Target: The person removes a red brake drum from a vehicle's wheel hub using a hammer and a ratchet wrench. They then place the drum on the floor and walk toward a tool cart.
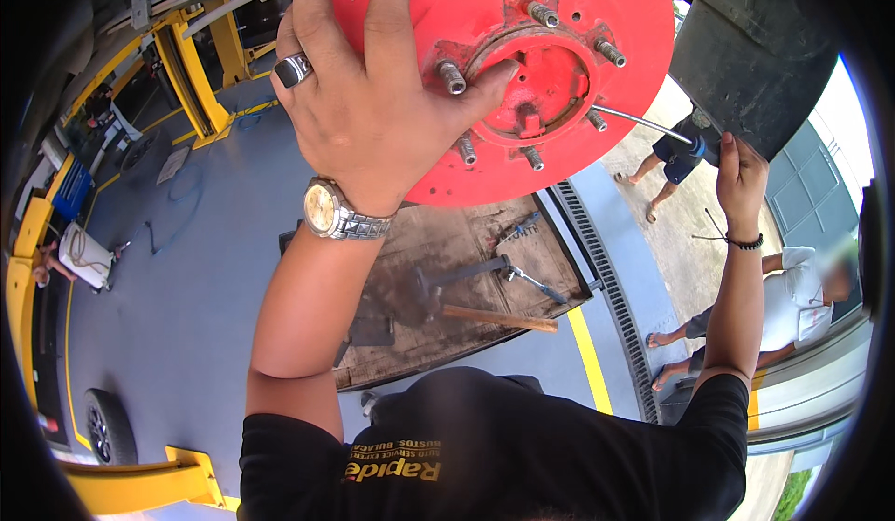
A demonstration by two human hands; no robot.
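Left hand [359, 116], at eleven o'clock in the view: spread over the face of the red disc [632, 32], thumb reaching across toward the round centre hole [555, 92], fingers fanned upward; not clenched around anything, and how hard it presses cannot be told. Right hand [741, 181], between two and three o'clock: grasping the handle of a screwdriver [643, 123], thumb uppermost, remaining fingers mostly hidden. Disc position: upper part of the view, around one o'clock, face toward the wearer, six bolts [532, 157] ringing the hole. Screwdriver lies aslant, its tip at the hole's rim between three and four o'clock on the disc; firm contact versus merely near is not resolvable. Step in hand, by judgement: working the tip at that rim while the other palm steadies the disc. Next move probably calls for seating the tip squarely and controlled force from the right wrist, with the left thumb clear of the tip's path should it slip. Surroundings: below the disc, near the clock's centre, a brown bench [485, 226] bears a hammer [501, 319] and a ratchet [536, 283]; a tyre [110, 426] at eight o'clock; a person in a white shirt [792, 302] between three and four.
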